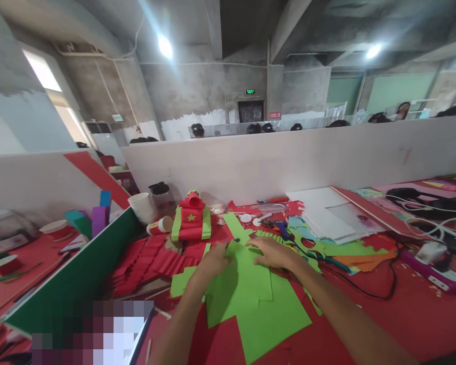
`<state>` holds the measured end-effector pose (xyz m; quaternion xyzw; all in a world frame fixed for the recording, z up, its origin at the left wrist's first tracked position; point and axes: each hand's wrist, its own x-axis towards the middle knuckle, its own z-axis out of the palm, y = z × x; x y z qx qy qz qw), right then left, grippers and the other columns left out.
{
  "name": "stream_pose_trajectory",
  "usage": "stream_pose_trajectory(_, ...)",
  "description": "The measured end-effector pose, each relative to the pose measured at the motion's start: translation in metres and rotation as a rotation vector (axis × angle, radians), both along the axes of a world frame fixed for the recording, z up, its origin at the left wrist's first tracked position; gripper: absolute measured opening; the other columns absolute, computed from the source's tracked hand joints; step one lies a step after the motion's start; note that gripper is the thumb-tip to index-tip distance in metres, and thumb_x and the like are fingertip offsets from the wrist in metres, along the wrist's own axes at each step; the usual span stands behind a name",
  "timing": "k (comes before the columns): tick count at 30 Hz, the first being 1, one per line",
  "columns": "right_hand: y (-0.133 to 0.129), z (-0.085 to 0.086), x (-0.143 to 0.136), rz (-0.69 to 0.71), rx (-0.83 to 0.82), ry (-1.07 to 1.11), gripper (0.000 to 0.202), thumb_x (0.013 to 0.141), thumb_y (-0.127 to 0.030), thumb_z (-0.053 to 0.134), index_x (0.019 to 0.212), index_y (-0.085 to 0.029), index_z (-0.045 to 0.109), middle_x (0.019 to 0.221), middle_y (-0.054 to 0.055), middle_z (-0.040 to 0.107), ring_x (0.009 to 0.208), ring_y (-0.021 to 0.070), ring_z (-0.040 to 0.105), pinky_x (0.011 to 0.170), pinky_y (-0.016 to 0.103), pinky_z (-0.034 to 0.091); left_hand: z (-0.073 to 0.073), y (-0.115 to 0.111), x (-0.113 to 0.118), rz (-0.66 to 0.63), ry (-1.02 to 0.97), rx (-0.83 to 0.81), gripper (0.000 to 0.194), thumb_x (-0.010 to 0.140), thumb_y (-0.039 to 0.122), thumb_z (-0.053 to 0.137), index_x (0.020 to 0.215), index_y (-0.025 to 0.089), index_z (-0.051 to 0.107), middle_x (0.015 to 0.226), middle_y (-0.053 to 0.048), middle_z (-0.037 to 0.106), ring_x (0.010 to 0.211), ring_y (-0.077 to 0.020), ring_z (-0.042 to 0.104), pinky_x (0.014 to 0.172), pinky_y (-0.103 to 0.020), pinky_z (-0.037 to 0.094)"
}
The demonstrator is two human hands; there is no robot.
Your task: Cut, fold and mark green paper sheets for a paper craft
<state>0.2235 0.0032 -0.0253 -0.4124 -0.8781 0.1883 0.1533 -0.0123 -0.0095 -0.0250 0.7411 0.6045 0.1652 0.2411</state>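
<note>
Bright green paper sheets (247,299) lie overlapped on the red table in front of me. My left hand (216,257) rests at their upper left edge, fingers stretched towards the middle and partly hidden by the hand itself. On the upper right part of the sheets is my right hand (271,252), its finger and thumb apart. A narrow green strip (233,225) reaches away beyond my hands. Smaller green pieces (180,284) lie beside my left forearm. Behind my left hand stands a red and green paper model (192,218) with a yellow star.
Pleated red paper (152,266) lies left, near a green board (79,274) standing on edge. White cups (141,207) stand by the partition (289,157). A blue glue gun (283,230), a black cable (383,294) and a purple power strip (433,271) are right. A blurred screen sits front left.
</note>
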Motion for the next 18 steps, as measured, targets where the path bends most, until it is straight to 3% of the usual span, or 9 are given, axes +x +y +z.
stream_pose_trajectory(6,-0.004,0.007,-0.004,-0.058,-0.021,0.028,0.073,0.076,-0.030,0.073,0.143,-0.023,0.045,0.130,0.014,0.060,0.119,0.0330,0.055,0.102,0.046,0.036,-0.003,0.007,-0.005,-0.016,-0.250,0.055,0.033,0.081,0.023,0.054,0.113,0.014,0.059,0.112,-0.013,0.067,0.103,-0.0247,0.062,0.088,-0.033,0.048)
stream_pose_trajectory(9,-0.004,0.013,-0.002,-0.119,-0.088,0.114,0.072,0.077,-0.035,0.073,0.142,-0.023,0.046,0.124,0.014,0.064,0.111,0.0314,0.060,0.098,0.044,0.040,0.001,0.009,-0.005,-0.011,-0.435,0.124,0.035,0.083,0.034,0.058,0.112,0.014,0.060,0.113,-0.012,0.066,0.110,-0.0259,0.059,0.093,-0.036,0.046)
stream_pose_trajectory(14,-0.002,0.031,0.012,-0.168,-0.180,0.574,0.060,0.080,-0.038,0.069,0.136,-0.024,0.050,0.121,0.009,0.065,0.105,0.0248,0.063,0.089,0.037,0.048,0.014,0.005,-0.004,0.210,-0.757,0.298,0.040,0.079,0.046,0.065,0.103,0.014,0.061,0.103,-0.011,0.067,0.099,-0.0250,0.062,0.087,-0.036,0.049)
stream_pose_trajectory(16,-0.003,0.039,0.015,-0.170,-0.270,0.717,0.055,0.084,-0.042,0.065,0.134,-0.024,0.051,0.112,0.007,0.067,0.098,0.0224,0.064,0.083,0.035,0.051,0.018,0.001,-0.002,0.232,-0.881,0.296,0.042,0.079,0.049,0.066,0.103,0.015,0.060,0.097,-0.009,0.068,0.089,-0.0223,0.063,0.080,-0.034,0.052)
stream_pose_trajectory(18,-0.006,0.045,0.015,-0.192,-0.296,0.756,0.052,0.081,-0.044,0.068,0.128,-0.024,0.057,0.122,0.008,0.063,0.108,0.0237,0.061,0.088,0.035,0.050,0.019,-0.003,0.002,0.261,-0.957,0.266,0.043,0.076,0.051,0.068,0.099,0.016,0.061,0.091,-0.007,0.068,0.082,-0.0206,0.064,0.073,-0.032,0.053)
